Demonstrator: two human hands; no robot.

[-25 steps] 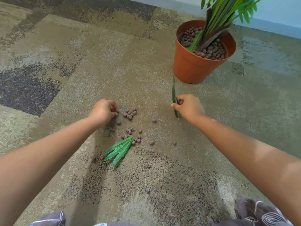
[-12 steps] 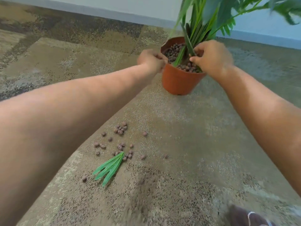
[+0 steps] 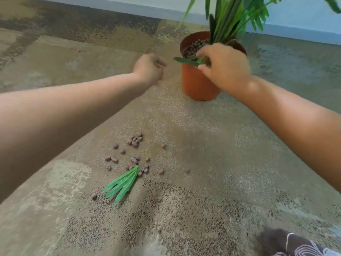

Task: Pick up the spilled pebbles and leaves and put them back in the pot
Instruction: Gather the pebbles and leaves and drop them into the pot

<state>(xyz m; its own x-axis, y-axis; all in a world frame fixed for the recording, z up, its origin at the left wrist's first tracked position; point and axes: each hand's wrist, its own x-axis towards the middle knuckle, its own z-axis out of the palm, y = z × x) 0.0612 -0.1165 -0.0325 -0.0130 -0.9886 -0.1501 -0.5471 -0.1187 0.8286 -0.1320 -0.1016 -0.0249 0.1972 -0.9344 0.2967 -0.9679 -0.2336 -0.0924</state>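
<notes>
No brand, label or writing can be read anywhere in view. The right hand point(image 3: 224, 68) reaches over the near rim of the terracotta plastic pot point(image 3: 196, 84), its fingers pinching a single dark green leaf point(image 3: 186, 61) that juts out to the left past the rim. The right forearm runs in from the lower right. The left hand point(image 3: 150, 68) hangs in the air to the left of the pot, apart from it, fingers loosely curled; it is blurred, so whether it holds anything cannot be told. Inside the pot, brown clay pebbles point(image 3: 193, 47) surround the stems of a green plant point(image 3: 232, 17). On the mottled carpet point(image 3: 221, 163), well short of the pot, lie the scattered pebbles point(image 3: 134, 142), and just below them a fan-shaped green leaf cluster point(image 3: 122, 183). A patterned piece of fabric point(image 3: 299, 245) shows at the lower right corner.
</notes>
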